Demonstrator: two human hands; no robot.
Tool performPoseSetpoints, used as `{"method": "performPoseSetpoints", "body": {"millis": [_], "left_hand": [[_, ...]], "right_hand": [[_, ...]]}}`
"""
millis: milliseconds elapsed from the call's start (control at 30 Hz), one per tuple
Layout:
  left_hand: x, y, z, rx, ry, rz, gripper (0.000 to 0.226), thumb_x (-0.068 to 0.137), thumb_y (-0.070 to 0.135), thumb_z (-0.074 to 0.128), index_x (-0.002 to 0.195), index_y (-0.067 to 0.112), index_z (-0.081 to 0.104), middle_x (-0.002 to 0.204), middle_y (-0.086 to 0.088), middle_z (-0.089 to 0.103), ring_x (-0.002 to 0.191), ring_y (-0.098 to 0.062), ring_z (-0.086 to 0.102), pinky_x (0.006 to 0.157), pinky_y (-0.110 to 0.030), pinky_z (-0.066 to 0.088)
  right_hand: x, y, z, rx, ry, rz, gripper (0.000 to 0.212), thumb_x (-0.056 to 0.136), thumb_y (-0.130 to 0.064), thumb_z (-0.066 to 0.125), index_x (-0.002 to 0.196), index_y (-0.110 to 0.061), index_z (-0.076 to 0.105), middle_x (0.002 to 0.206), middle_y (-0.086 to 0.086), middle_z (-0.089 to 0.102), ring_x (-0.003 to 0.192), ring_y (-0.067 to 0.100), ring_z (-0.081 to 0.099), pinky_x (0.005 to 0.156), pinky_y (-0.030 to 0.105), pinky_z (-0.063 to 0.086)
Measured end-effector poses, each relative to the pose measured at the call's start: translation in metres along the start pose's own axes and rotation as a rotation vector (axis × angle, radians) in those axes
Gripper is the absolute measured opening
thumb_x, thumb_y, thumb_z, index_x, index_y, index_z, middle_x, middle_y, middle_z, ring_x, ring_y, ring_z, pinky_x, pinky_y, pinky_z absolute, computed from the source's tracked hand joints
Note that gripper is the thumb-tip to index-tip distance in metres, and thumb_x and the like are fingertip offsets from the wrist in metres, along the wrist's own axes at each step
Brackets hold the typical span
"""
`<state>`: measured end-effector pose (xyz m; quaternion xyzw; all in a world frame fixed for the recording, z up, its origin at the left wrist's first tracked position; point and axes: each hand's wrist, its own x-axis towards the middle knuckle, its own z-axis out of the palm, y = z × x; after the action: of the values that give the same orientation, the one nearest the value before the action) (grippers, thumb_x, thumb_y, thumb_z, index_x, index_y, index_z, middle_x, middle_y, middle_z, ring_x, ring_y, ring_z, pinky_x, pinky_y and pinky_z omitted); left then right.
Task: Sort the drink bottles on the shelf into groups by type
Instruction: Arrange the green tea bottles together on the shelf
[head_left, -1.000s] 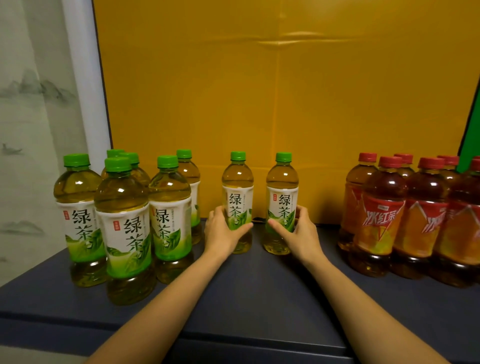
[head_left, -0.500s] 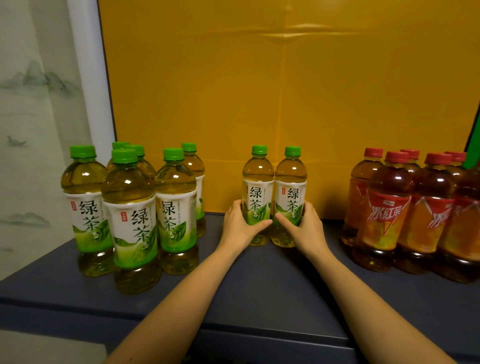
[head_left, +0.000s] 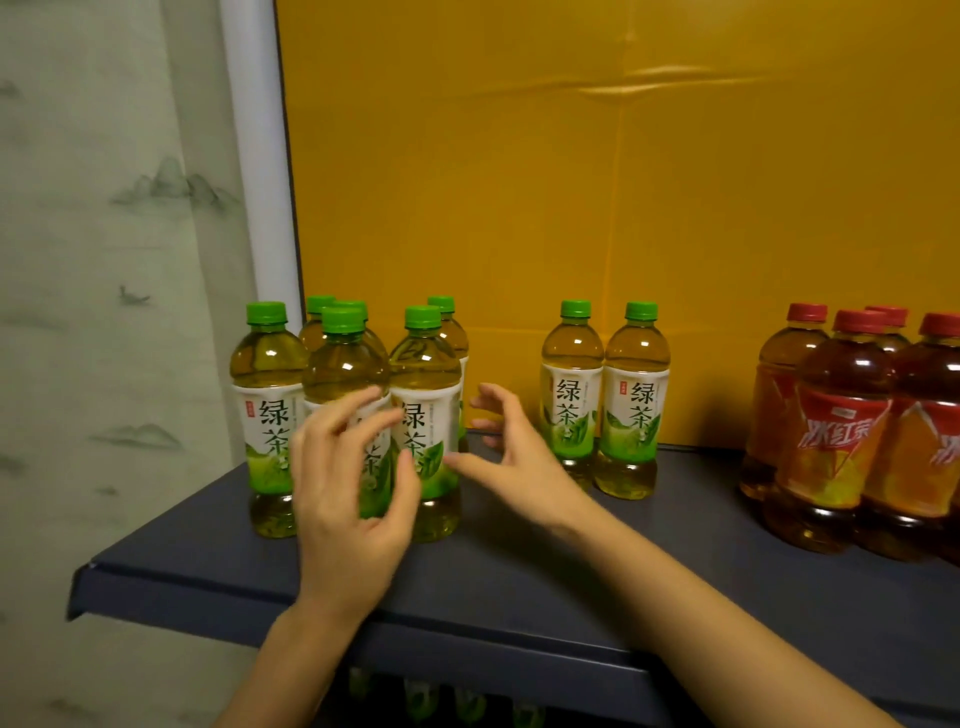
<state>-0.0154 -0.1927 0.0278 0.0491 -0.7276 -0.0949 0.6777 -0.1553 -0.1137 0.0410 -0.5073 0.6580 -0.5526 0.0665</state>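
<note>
Several green tea bottles with green caps stand in a cluster (head_left: 267, 410) at the shelf's left. Two more green tea bottles (head_left: 602, 405) stand side by side in the middle, touching each other. Several red-capped iced tea bottles (head_left: 836, 441) crowd the right side. My left hand (head_left: 348, 478) hovers in front of the left cluster, fingers spread and loosely bent, holding nothing. My right hand (head_left: 511, 457) is beside the cluster's right bottle, fingers spread, apart from the middle pair and empty.
The dark blue shelf (head_left: 519, 582) has its front edge near me and its left end at the wall. A yellow board (head_left: 571, 182) backs the shelf. More green-labelled bottles (head_left: 441, 699) show dimly on a lower level.
Both hands let go of the two middle green tea bottles, which now stand together, and moved left toward the green tea cluster. The view shifted so the bottles sit further right.
</note>
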Motion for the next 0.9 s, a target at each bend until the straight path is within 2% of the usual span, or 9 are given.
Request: {"method": "performPoseSetpoints", "body": {"millis": [67, 167, 267, 367, 533, 667, 800, 900], "left_hand": [[-0.005, -0.011, -0.007, 0.038, -0.002, -0.108, 0.047, 0.079, 0.023, 0.054, 0.124, 0.01, 0.046, 0.13, -0.007, 0.042, 0.122, -0.011, 0.035, 0.106, -0.022, 0.027], [-0.011, -0.024, -0.012, 0.024, -0.043, -0.268, 0.069, 0.077, 0.03, 0.056, 0.138, 0.01, 0.031, 0.14, -0.008, 0.036, 0.131, -0.009, 0.028, 0.111, -0.023, 0.025], [-0.014, -0.03, -0.011, -0.03, -0.085, -0.415, 0.082, 0.076, 0.017, 0.072, 0.142, 0.013, 0.023, 0.14, -0.008, 0.033, 0.129, -0.015, 0.035, 0.104, -0.034, 0.036], [-0.017, -0.035, -0.009, -0.043, -0.128, -0.521, 0.09, 0.072, 0.012, 0.075, 0.142, 0.012, 0.019, 0.138, -0.009, 0.033, 0.123, -0.015, 0.039, 0.098, -0.035, 0.042], [-0.023, -0.046, -0.005, -0.061, -0.227, -0.622, 0.082, 0.068, 0.022, 0.079, 0.131, 0.007, 0.03, 0.131, -0.013, 0.045, 0.122, -0.027, 0.045, 0.098, -0.041, 0.044], [-0.025, -0.048, -0.002, -0.112, -0.259, -0.644, 0.07, 0.07, 0.024, 0.077, 0.124, 0.009, 0.035, 0.124, -0.009, 0.053, 0.115, -0.023, 0.051, 0.091, -0.035, 0.044], [-0.022, -0.049, 0.0, -0.151, -0.236, -0.649, 0.062, 0.072, 0.02, 0.076, 0.119, 0.009, 0.037, 0.122, -0.009, 0.055, 0.109, -0.02, 0.052, 0.085, -0.032, 0.043], [-0.023, -0.049, 0.001, -0.144, -0.234, -0.641, 0.06, 0.072, 0.021, 0.076, 0.117, 0.008, 0.038, 0.121, -0.01, 0.056, 0.109, -0.022, 0.053, 0.085, -0.032, 0.043]], "right_hand": [[0.009, 0.001, 0.018, 0.027, -0.038, 0.025, 0.093, 0.072, -0.009, 0.073, 0.143, -0.02, 0.013, 0.143, 0.0, 0.034, 0.129, 0.015, 0.039, 0.108, 0.035, 0.038], [0.017, 0.004, 0.037, -0.018, 0.022, 0.053, 0.101, 0.066, -0.018, 0.08, 0.142, -0.02, 0.013, 0.143, 0.002, 0.037, 0.131, 0.017, 0.038, 0.107, 0.041, 0.039], [0.016, 0.007, 0.044, -0.082, 0.102, 0.038, 0.092, 0.068, -0.032, 0.079, 0.139, -0.018, 0.021, 0.14, 0.002, 0.043, 0.129, 0.018, 0.042, 0.105, 0.043, 0.04], [0.013, 0.004, 0.041, -0.105, 0.107, 0.011, 0.085, 0.071, -0.032, 0.077, 0.137, -0.017, 0.025, 0.137, 0.001, 0.046, 0.127, 0.017, 0.044, 0.104, 0.043, 0.04], [0.001, 0.003, 0.013, -0.094, 0.092, 0.03, 0.088, 0.074, -0.029, 0.074, 0.141, -0.019, 0.017, 0.138, 0.0, 0.045, 0.128, 0.018, 0.043, 0.104, 0.044, 0.042], [-0.019, 0.006, -0.026, -0.043, 0.117, 0.04, 0.084, 0.076, -0.018, 0.072, 0.141, -0.018, 0.019, 0.125, -0.012, 0.045, 0.125, 0.013, 0.045, 0.104, 0.042, 0.042], [-0.032, 0.014, -0.067, -0.012, 0.228, 0.063, 0.08, 0.076, -0.011, 0.071, 0.139, -0.018, 0.023, 0.125, -0.007, 0.048, 0.122, 0.014, 0.048, 0.103, 0.039, 0.044], [-0.041, 0.02, -0.092, -0.027, 0.282, 0.071, 0.08, 0.077, -0.011, 0.07, 0.14, -0.02, 0.022, 0.123, -0.009, 0.047, 0.118, 0.01, 0.047, 0.096, 0.032, 0.047]]}}
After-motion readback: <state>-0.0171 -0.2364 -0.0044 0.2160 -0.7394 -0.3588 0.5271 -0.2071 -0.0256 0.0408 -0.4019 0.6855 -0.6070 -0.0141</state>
